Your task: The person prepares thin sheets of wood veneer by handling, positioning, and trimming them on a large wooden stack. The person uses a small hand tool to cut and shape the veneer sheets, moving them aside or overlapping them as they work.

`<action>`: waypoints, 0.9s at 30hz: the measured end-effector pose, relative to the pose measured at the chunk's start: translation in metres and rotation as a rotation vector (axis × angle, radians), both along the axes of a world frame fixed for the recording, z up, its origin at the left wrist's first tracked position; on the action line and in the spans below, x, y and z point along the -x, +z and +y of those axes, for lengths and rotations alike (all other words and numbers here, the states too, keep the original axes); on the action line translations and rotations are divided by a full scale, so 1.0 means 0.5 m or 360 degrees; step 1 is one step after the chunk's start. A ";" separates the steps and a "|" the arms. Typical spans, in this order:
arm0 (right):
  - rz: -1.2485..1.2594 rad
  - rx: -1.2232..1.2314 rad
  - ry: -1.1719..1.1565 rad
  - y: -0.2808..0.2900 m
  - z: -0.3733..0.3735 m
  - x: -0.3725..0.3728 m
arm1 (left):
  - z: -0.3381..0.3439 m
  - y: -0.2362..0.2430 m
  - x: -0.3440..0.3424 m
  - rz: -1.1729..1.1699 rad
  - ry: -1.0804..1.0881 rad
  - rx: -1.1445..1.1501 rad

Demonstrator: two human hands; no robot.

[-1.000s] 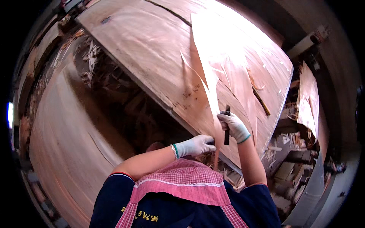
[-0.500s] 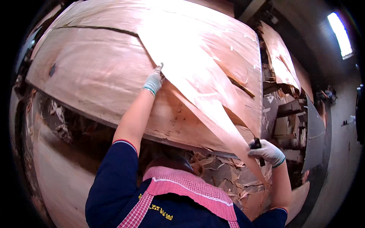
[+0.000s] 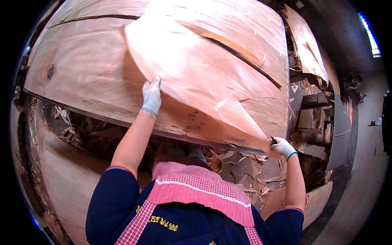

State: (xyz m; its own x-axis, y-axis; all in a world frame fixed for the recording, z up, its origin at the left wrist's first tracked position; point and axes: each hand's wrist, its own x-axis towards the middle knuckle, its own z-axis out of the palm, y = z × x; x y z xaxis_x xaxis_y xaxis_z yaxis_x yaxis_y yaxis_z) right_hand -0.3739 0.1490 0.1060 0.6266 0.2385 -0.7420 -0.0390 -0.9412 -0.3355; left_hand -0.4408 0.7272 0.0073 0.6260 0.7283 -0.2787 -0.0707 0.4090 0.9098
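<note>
A loose, pale pinkish wood veneer sheet [image 3: 196,77] lies slanted over a broad stack of veneer [image 3: 90,53], its near edge lifted and curved. My left hand [image 3: 152,97], in a white glove with a pale green cuff, is closed on that near edge, with the thumb on top. At the sheet's narrow right end is my gloved right hand [image 3: 285,148], closed round a small black tool [image 3: 273,141]; its blade, if any, is hidden. The sheet's tip meets the right fingers, and whether they pinch it too is unclear.
Torn veneer scraps [image 3: 245,167] cover the floor between me and the stack. Wooden blocks [image 3: 312,120] and another veneer pile [image 3: 306,49] stand at the right. A dark split [image 3: 241,55] runs across the stack's top. Behind my left arm lies another pale board [image 3: 65,175].
The loose sheet has swung toward me and left, uncovering more of the dark split. My left hand moved left and slightly nearer; my right hand rose slightly, and the tool now shows less.
</note>
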 end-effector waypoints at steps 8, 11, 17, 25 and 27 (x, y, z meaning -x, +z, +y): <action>-0.0298 -0.0028 -0.0006 -0.060 -0.067 -0.026 | -0.038 0.018 0.179 0.0463 -0.0086 0.0085; -0.0338 -0.0025 0.0045 -0.056 -0.068 -0.025 | -0.039 0.045 0.205 0.0454 -0.0104 0.0087; 0.0007 -0.0127 -0.0300 0.061 -0.081 0.078 | -0.052 0.145 0.332 0.0451 -0.0374 0.0068; 0.0009 -0.0330 -0.0647 0.147 -0.062 0.117 | -0.028 0.155 0.362 0.0518 -0.0393 0.0226; -0.0130 -0.0391 -0.0511 0.091 -0.084 0.091 | -0.035 0.143 0.331 0.0566 -0.0364 0.0297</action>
